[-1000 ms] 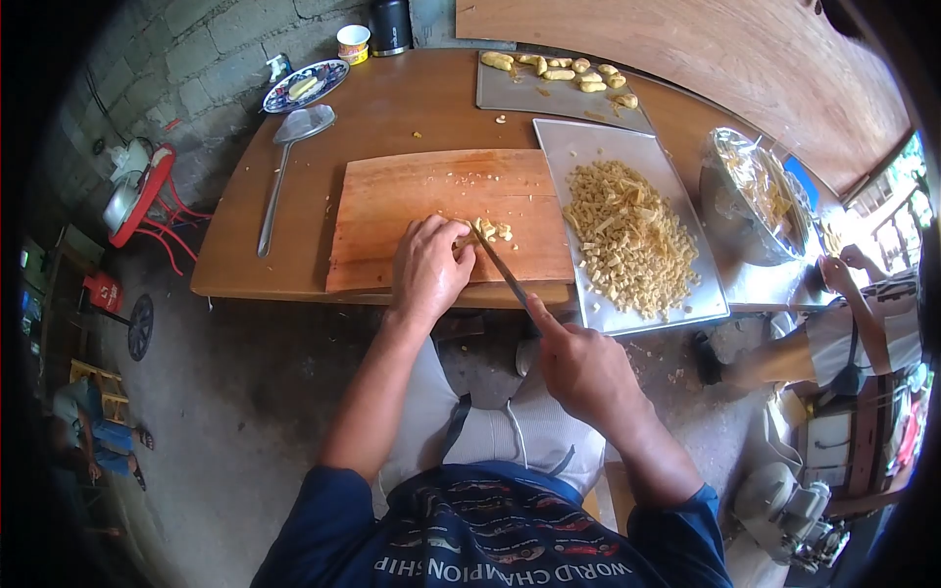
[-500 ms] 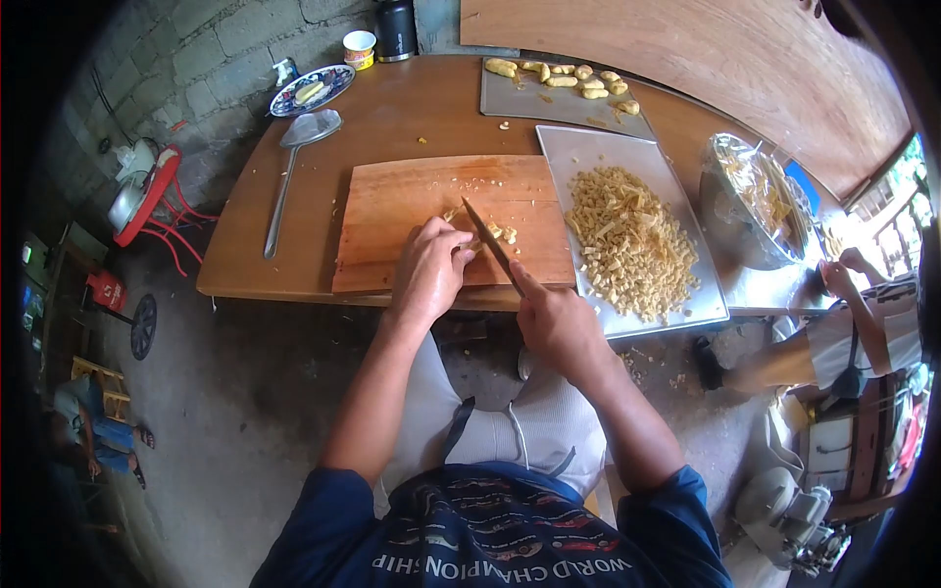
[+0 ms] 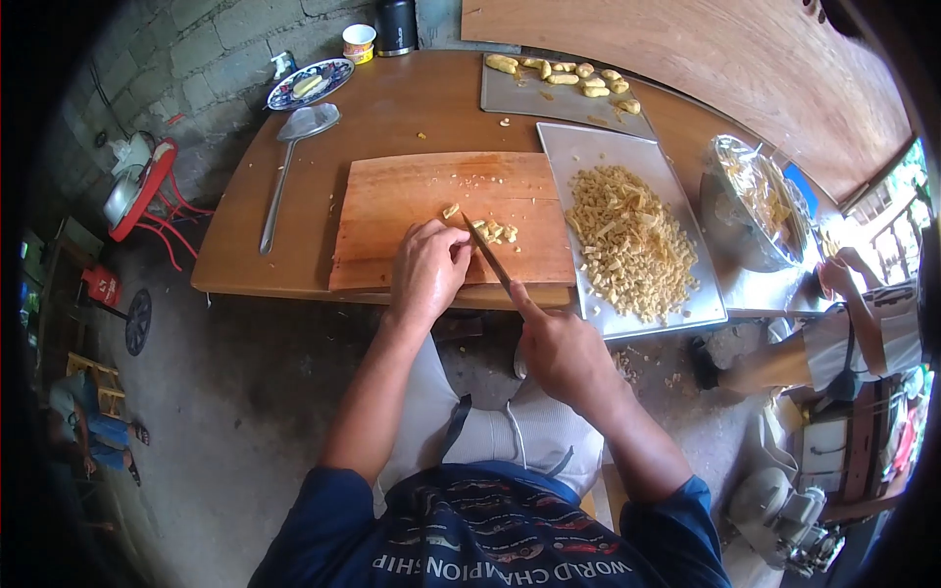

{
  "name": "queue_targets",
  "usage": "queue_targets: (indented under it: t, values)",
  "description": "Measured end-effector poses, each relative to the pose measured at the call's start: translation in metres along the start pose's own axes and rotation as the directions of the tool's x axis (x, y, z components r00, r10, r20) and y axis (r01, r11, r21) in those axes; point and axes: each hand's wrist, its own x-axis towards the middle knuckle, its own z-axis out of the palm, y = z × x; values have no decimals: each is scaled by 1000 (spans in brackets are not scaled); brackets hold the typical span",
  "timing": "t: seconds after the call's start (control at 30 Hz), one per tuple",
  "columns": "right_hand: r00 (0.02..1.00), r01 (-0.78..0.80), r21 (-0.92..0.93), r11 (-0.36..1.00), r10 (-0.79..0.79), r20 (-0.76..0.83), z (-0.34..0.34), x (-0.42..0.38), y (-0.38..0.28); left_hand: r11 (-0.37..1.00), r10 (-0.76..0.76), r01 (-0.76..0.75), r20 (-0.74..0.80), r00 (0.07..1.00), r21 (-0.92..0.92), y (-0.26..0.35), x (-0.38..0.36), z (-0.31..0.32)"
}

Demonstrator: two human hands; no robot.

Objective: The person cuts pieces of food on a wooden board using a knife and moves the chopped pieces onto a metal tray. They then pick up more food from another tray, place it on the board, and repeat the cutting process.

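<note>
Head view shows our right hand (image 3: 570, 355) gripping the knife (image 3: 491, 255), blade beside our left hand (image 3: 427, 267), whose fingers curl narrowly, perhaps for safety; what they hold, we cannot tell. Cut pieces (image 3: 498, 233) lie on the board (image 3: 392, 196) right of those fingertips, across the blade, probably to avoid crowding

Black flask (image 3: 396, 29) near block wall (image 3: 225, 44); red stool (image 3: 154, 188) bearing pot (image 3: 122, 203), probably

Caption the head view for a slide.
Right hand holding a knife, left hand close by, over a wooden board beside a tray of chopped pieces.
</note>
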Motion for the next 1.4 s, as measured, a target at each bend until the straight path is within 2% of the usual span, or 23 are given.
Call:
queue_targets:
  t: [0.1, 0.23, 0.37, 0.5, 0.57, 0.7, 0.87, 0.97, 1.2, 1.4]
  values:
    - [1000, -22, -26, 999, 22, 7, 18, 24, 4, 1000, -19, 20, 38, 999, -18, 3, 0, -4]
    - [996, 5, -26, 1000, -7, -91, 33, 47, 12, 999, 19, -18, 21, 1000, -31, 7, -4, -8]
    - [978, 62, 13, 998, -59, -198, 31, 34, 17, 998, 57, -57, 2, 998, -4, 1, -6, -2]
    - [990, 30, 1, 1000, -30, -136, 9, 3, 12, 1000, 28, -28, 2, 1000, -13, 4, -6, -2]
    - [997, 3, 3, 1000, -3, -74, -1, -8, 8, 997, 60, -61, -30, 998, -42, -2, -7, 4]
    - [995, 32, 22, 999, -30, -95, 2, -12, 12, 995, 80, -85, -92, 993, -56, -3, -8, 6]
    - [991, 55, 24, 998, -51, -125, 2, -15, 9, 997, 75, -77, -84, 994, -26, -3, -10, 7]
    - [996, 38, 8, 999, -37, -80, -5, -21, 1, 996, 76, -79, -89, 993, -29, -5, -12, 9]
    - [999, 20, -31, 999, -21, -41, 15, -6, 2, 990, 90, -98, -80, 993, -103, -8, -18, 1]
    - [999, -31, -49, 998, 30, -15, 22, 29, -4, 991, 84, -93, -91, 992, -94, -6, -17, -1]
